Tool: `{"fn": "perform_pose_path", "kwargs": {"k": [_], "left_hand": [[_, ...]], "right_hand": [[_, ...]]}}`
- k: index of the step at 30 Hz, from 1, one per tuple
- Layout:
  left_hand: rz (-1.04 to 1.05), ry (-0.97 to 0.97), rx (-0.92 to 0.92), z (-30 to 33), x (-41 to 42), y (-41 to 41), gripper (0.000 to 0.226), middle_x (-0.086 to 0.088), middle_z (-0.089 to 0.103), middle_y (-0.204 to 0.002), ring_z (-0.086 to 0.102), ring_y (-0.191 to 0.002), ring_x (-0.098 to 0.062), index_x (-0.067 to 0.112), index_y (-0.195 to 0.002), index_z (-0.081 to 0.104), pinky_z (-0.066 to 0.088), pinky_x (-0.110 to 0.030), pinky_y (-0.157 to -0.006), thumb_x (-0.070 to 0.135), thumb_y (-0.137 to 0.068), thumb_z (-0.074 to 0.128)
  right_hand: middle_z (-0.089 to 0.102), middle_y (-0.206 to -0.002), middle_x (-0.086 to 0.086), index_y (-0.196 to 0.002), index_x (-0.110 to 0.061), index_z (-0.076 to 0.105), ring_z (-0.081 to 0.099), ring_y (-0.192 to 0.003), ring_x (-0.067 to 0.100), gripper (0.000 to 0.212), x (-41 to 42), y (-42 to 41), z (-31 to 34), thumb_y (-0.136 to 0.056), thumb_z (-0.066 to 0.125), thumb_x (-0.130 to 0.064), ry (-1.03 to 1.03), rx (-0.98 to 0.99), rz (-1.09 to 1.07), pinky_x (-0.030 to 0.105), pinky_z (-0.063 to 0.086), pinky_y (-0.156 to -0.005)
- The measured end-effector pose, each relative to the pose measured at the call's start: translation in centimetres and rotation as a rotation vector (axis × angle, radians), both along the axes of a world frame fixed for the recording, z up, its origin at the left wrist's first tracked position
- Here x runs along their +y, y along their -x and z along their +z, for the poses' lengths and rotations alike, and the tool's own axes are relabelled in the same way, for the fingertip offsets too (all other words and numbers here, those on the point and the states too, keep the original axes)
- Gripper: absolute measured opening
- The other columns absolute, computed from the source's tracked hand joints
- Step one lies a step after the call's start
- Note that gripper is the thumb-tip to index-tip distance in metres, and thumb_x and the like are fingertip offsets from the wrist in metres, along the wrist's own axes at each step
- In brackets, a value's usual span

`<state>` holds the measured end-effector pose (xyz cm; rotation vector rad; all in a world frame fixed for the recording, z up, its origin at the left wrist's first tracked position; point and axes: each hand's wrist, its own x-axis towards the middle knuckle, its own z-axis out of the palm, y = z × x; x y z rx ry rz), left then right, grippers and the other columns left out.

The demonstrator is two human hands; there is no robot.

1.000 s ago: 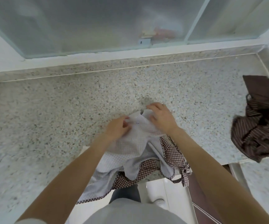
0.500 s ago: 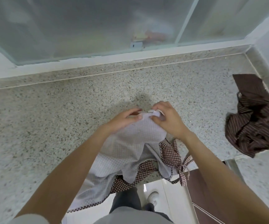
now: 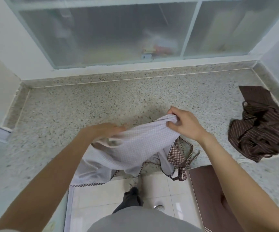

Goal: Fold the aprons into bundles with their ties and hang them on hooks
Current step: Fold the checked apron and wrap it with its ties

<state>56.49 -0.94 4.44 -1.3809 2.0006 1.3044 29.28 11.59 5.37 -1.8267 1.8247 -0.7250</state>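
Far left: bare speckled counter [image 3: 55,124], nothing on it here. Left hand [image 3: 105,129] blurred, lying over the near-left edge of the checked apron [image 3: 135,144]; fingers seem to run along the cloth, but whether pinching it or merely resting cannot be told. Apron stretched taut between the two hands, long axis running from lower left up to upper right, lower half spilling off the counter edge toward the floor. Right hand [image 3: 184,124] clenched round the bunched top corner. Brown-checked ties [image 3: 180,158] dangling below the right wrist, nearer that hand than the left. Far right, well apart: striped brown apron [image 3: 259,128] in a loose heap, likely unfolded yet.
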Motion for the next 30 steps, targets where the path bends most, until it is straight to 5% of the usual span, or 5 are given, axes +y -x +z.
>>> {"fn": "perform_pose_path", "kwargs": {"k": [9, 15, 19, 26, 30], "left_hand": [[-0.073, 0.779, 0.278, -0.4, 6.7, -7.5, 0.039, 0.003, 0.054, -0.067, 0.049, -0.059, -0.009, 0.013, -0.080, 0.054, 0.033, -0.019, -0.057, 0.052, -0.079, 0.050], [-0.205, 1.053, 0.558, 1.0, 8.9, -6.9, 0.020, 0.006, 0.049, -0.077, 0.038, -0.066, -0.003, 0.018, -0.090, 0.051, 0.033, -0.010, -0.064, 0.037, -0.085, 0.053], [-0.388, 1.211, 0.512, 2.3, 9.1, -5.7, 0.029, -0.003, 0.056, -0.087, 0.046, -0.079, -0.013, 0.016, -0.097, 0.058, 0.033, -0.019, -0.076, 0.040, -0.083, 0.057], [-0.350, 1.081, 0.275, 3.4, 8.4, -8.5, 0.039, 0.005, 0.050, -0.080, 0.049, -0.076, -0.014, 0.014, -0.084, 0.058, 0.029, -0.025, -0.071, 0.046, -0.087, 0.034], [-0.231, 0.863, 0.029, 3.2, 7.4, -9.9, 0.025, 0.002, 0.053, -0.095, 0.056, -0.090, -0.020, 0.019, -0.107, 0.056, 0.036, -0.026, -0.072, 0.036, -0.091, 0.051]], "right_hand": [[0.051, -0.073, -0.002, -0.085, -0.011, 0.058, 0.050, -0.074, 0.021, 0.014, 4.2, -0.4, -4.0, -0.089, 0.060, -0.024, 0.020, 0.181, -0.102, 0.028, 0.030, -0.064], [0.052, -0.127, -0.003, -0.122, -0.020, 0.053, 0.045, -0.120, 0.014, 0.036, 3.5, -5.6, -1.1, -0.089, 0.062, -0.028, -0.041, -0.111, 0.141, 0.022, 0.031, -0.094], [0.058, -0.122, -0.012, -0.130, -0.031, 0.045, 0.053, -0.111, 0.000, 0.047, 2.4, -11.1, 2.0, -0.087, 0.063, -0.039, -0.159, -0.286, 0.392, 0.015, 0.040, -0.093], [0.055, -0.068, -0.014, -0.076, -0.036, 0.055, 0.048, -0.060, -0.007, 0.016, 1.3, -11.6, 2.5, -0.085, 0.067, -0.031, -0.145, -0.044, 0.431, 0.013, 0.033, -0.058], [0.059, -0.075, -0.006, -0.087, -0.018, 0.061, 0.049, -0.063, -0.001, 0.008, 0.8, -9.6, 2.5, -0.086, 0.066, -0.024, -0.104, 0.032, 0.363, 0.013, 0.031, -0.059]]}}
